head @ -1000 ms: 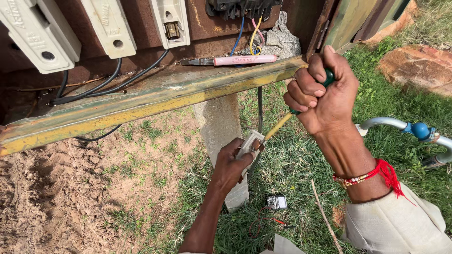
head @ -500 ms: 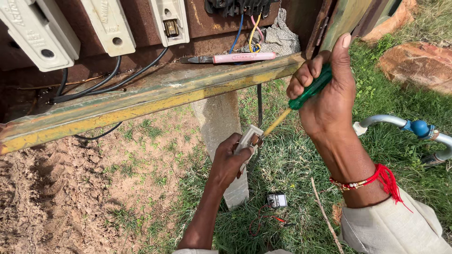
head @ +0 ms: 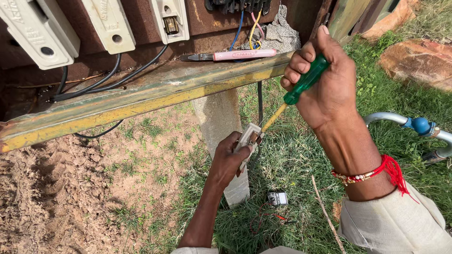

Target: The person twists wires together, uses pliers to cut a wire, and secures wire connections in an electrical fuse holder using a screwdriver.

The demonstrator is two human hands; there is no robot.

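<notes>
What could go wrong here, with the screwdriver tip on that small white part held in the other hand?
The right hand presses the green-handled screwdriver into a white fuse carrier that only the left hand supports in mid-air; a slip could jab those fingers. The carrier could also fall into the grass. The pink tester lies loose on the box ledge and might roll off.

Two screwdrivers [head: 301, 87] [head: 230, 55], three white fuse carriers [head: 40, 30] [head: 109, 23] [head: 170, 19], two hands [head: 325, 80] [head: 230, 157].
</notes>
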